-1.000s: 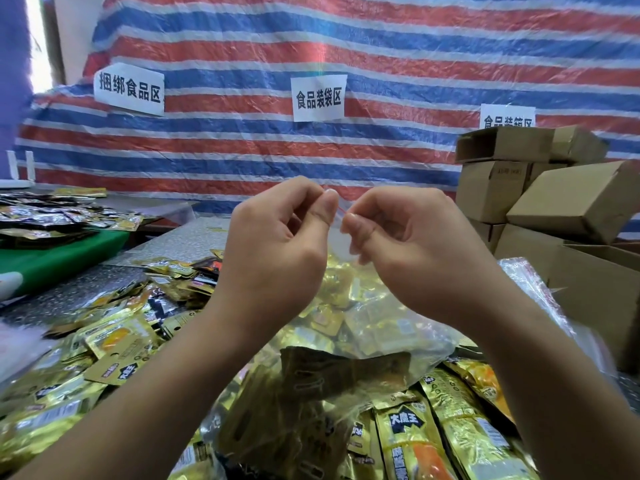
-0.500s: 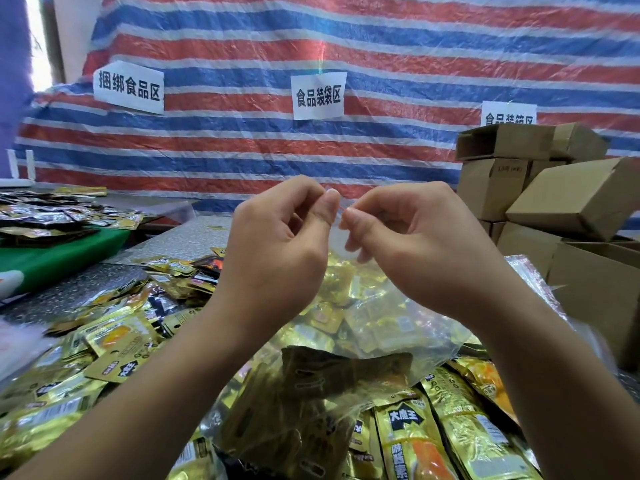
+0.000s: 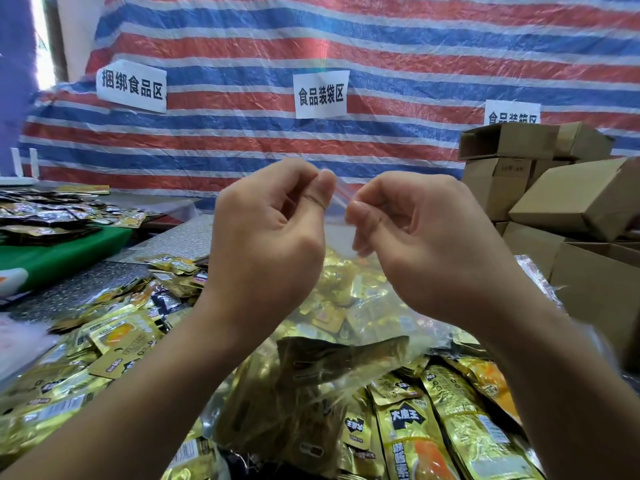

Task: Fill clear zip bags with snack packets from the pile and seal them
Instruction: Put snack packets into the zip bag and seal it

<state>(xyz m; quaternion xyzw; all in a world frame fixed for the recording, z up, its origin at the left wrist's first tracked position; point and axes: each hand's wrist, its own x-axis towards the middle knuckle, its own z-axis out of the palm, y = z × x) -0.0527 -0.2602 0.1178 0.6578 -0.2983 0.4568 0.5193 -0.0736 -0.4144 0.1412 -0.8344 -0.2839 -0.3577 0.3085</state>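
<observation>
The tarp (image 3: 381,46) behind is striped red, blue and white, with white signs (image 3: 320,94) lettered in black. Snack packets (image 3: 408,434) are shiny gold — some with orange patches and black labels — and the zip bag (image 3: 341,237) is clear. The boxes (image 3: 568,199) are plain brown cardboard; 1 cloth (image 3: 59,251) at left is green.

left paper sign (image 3: 131,85) on striped tarp (image 3: 381,39): 捆绑食品区. middle paper sign (image 3: 321,94) on the same tarp: 食品装袋区; right paper sign (image 3: 512,114), half hidden by boxes, not fully readable. gold snack packet (image 3: 412,434) at bottom: 大魔王.
</observation>
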